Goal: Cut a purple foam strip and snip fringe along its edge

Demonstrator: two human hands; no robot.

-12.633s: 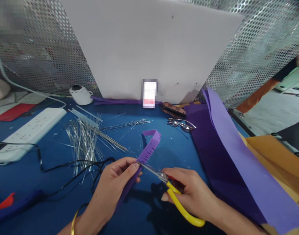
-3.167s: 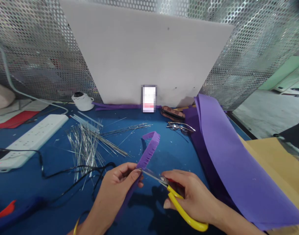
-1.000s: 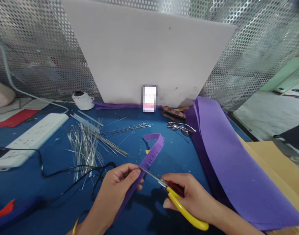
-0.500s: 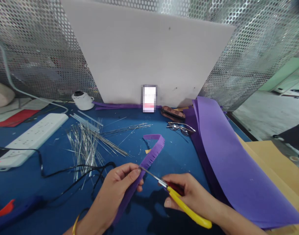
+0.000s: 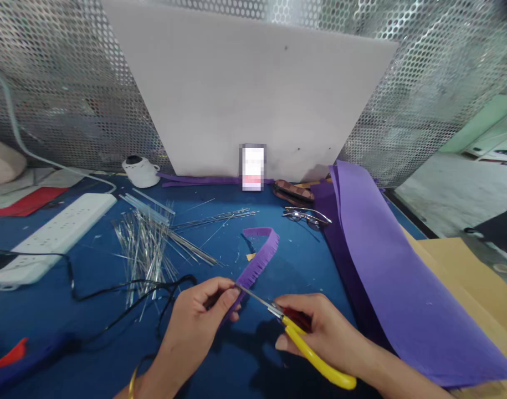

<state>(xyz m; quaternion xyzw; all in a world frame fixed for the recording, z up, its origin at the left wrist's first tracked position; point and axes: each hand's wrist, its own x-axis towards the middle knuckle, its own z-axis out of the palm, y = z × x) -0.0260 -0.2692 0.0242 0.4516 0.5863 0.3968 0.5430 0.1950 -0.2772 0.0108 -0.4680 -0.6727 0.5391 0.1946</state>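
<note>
My left hand point(image 5: 199, 318) pinches a narrow purple foam strip point(image 5: 259, 256) between thumb and forefinger. The strip's free end curls up and away, and its right edge is cut into a fringe. My right hand point(image 5: 319, 332) is closed round yellow-handled scissors point(image 5: 307, 354). Their thin metal blades point(image 5: 255, 296) meet the strip right beside my left thumb. Both hands hover low over the blue table point(image 5: 87, 327).
Several thin metal wires point(image 5: 149, 244) lie scattered left of the strip, with a black cable point(image 5: 124, 288) across them. A white power strip point(image 5: 49, 233) is far left. Large purple foam sheets point(image 5: 386, 277) cover the right side. Glasses point(image 5: 307, 215) and a white board point(image 5: 253, 94) stand behind.
The strip has been fed a little through my left fingers and the scissors keep snipping at its edge. The fringed length has grown slightly since the oldest frame.
</note>
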